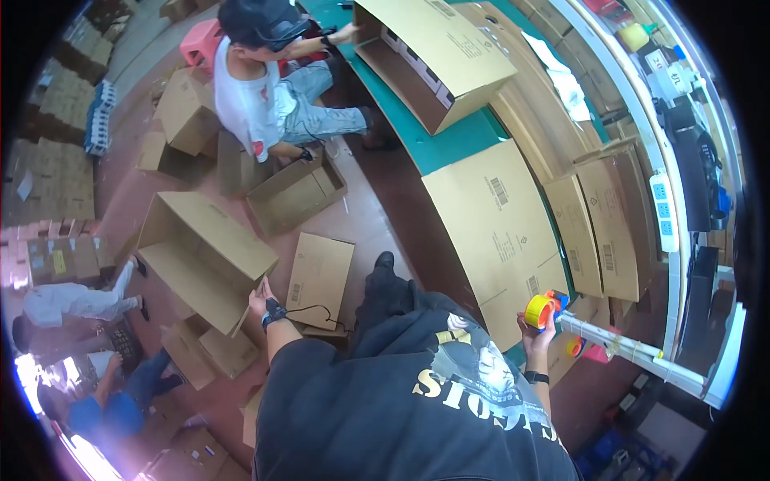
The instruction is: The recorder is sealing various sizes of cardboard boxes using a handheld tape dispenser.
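Left fingers [263, 290] grip an open carton [207, 250]; another box [453, 44] holds white items [417, 66].

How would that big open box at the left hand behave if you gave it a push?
The box is probably light for its size, as the inside that shows is bare. Its cardboard looks thin, so may flex. Its flat sides suggest it would slide or tip, not roll.

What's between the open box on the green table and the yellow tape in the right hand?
The head view shows a strip of green table, then flat cardboard, between the open box and the yellow tape.
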`<state>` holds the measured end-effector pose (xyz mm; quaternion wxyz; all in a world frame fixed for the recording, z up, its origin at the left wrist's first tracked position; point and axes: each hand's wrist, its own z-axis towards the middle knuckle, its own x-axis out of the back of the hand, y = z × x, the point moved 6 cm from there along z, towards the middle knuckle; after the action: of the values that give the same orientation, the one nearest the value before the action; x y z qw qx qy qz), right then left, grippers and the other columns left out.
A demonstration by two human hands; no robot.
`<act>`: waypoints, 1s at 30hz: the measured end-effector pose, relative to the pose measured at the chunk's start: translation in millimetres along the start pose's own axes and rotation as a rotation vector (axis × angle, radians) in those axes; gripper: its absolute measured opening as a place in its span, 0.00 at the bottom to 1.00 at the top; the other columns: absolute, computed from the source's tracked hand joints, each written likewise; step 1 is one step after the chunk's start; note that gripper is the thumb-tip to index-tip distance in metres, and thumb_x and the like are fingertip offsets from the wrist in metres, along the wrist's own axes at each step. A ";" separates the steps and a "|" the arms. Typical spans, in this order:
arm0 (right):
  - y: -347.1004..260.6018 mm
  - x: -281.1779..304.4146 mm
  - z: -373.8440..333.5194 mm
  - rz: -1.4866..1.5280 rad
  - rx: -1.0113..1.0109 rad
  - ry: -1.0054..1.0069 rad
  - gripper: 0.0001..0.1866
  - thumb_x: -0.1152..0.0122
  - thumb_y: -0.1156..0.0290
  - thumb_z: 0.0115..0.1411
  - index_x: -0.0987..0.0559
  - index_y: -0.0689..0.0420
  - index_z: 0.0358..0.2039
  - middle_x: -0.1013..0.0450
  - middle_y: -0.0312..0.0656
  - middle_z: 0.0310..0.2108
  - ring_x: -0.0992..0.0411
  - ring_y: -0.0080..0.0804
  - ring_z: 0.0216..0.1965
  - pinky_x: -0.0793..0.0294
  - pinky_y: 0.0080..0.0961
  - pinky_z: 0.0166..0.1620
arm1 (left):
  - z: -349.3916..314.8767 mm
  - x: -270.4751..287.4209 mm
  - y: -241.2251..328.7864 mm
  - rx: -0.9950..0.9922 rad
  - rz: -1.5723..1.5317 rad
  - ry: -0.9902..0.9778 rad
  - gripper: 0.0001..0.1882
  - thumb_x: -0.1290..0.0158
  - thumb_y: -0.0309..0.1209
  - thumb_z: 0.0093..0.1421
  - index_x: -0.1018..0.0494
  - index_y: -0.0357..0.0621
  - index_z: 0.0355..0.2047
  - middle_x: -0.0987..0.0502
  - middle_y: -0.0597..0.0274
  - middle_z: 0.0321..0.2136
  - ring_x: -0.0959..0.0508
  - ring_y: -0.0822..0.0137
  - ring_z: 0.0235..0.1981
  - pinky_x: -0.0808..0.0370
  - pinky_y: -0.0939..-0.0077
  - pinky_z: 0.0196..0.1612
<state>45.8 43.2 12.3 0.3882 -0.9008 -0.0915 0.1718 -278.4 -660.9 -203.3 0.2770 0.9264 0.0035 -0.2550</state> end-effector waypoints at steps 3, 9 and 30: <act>5.3 2.3 -11.1 -0.065 -0.015 0.055 0.32 0.49 0.40 0.64 0.26 0.58 0.51 0.24 0.46 0.39 0.24 0.47 0.37 0.24 0.38 0.42 | 2.3 18.0 -10.0 -0.065 -0.026 0.229 0.27 0.55 0.32 0.67 0.42 0.12 0.53 0.34 0.31 0.56 0.29 0.41 0.57 0.22 0.57 0.59; 40.3 39.5 -20.3 -0.075 -0.177 0.087 0.32 0.52 0.41 0.66 0.28 0.56 0.57 0.24 0.46 0.44 0.24 0.47 0.41 0.22 0.39 0.43 | 15.2 119.4 -64.6 0.359 1.206 0.024 0.34 0.52 0.49 0.68 0.33 0.25 0.56 0.25 0.41 0.53 0.25 0.50 0.54 0.23 0.60 0.51; 84.9 35.0 -55.0 -0.358 -0.094 0.067 0.23 0.49 0.48 0.69 0.23 0.58 0.43 0.24 0.36 0.34 0.25 0.26 0.37 0.26 0.25 0.43 | -262.9 -459.0 -501.1 -0.498 1.094 -1.484 0.38 0.27 0.38 0.47 0.30 0.29 0.52 0.22 0.43 0.43 0.22 0.56 0.46 0.27 0.63 0.53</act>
<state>101.8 -41.1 -22.9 0.3731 -0.8924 -0.2451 0.0654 -628.0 -39.4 -53.5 0.4786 0.3161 -0.5526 -0.6047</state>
